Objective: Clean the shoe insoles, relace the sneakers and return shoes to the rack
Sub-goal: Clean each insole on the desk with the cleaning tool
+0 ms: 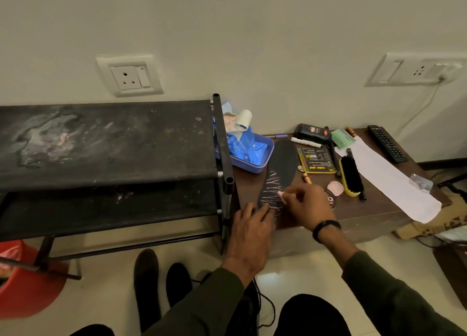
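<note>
the black insole lies on the dark table at centre right of the frame, long axis running from its near end by the hands up and slightly right toward the wall. the left hand rests flat, fingers straight, on that near end, pinning it. the right hand, just right of the insole, pinches a small pink stick against its streaked lower half; the unmarked upper half lies beyond the grip, farther up the frame.

Black insole streaked with pink lines at its near end; blue tray; yellow-backed brush, black bristles; red bucket lower left.
</note>
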Demonstrator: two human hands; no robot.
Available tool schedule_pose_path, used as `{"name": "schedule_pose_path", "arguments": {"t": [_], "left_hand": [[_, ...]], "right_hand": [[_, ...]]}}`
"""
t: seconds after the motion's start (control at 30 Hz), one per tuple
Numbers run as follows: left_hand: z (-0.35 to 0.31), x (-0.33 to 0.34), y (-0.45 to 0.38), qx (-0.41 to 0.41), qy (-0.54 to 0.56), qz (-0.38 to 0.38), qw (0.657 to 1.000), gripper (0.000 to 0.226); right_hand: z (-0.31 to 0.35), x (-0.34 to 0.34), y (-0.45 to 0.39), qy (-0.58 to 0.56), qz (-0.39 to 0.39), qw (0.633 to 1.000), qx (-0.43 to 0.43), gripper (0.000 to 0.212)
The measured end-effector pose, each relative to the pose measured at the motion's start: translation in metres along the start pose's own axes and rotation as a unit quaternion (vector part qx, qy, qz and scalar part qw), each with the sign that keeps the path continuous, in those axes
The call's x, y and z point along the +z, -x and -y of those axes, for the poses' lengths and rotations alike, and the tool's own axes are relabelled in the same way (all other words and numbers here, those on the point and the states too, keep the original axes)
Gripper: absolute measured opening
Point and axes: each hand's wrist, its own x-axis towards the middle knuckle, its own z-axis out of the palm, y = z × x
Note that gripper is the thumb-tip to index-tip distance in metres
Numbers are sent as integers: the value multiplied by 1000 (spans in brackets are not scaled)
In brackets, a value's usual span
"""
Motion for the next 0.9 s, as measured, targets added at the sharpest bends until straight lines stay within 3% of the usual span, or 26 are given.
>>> {"name": "schedule_pose_path", "arguments": {"t": [0.17,0.33,0.43,0.57,0.67,0.77,0.83,0.9], "left_hand": [[-9,0,5,-6,-57,52,997,57],[-9,-7,8,-35,-115,92,988,72],[-16,-10,5,-41,-96,81,991,54],[-25,-14,-2,-25,-57,124,990,16],[-22,-21,-2,-2,-86,126,988,21],[-16,-24,-6,19,-110,99,989,27],[-17,-27,-7,-4,-103,97,990,27],[-18,-32,-4,-25,-81,115,990,27]], "right_hand": [[-15,28,-7,160,18,973,-163,7],[4,19,-99,216,11,975,-50,17],[8,21,-86,183,31,982,-38,10],[4,21,-6,152,74,973,-157,8],[2,20,-39,184,64,965,-175,9],[13,25,-92,190,18,977,-97,17],[18,28,-92,183,3,982,-57,15],[17,32,-64,173,14,981,-82,13]]}}
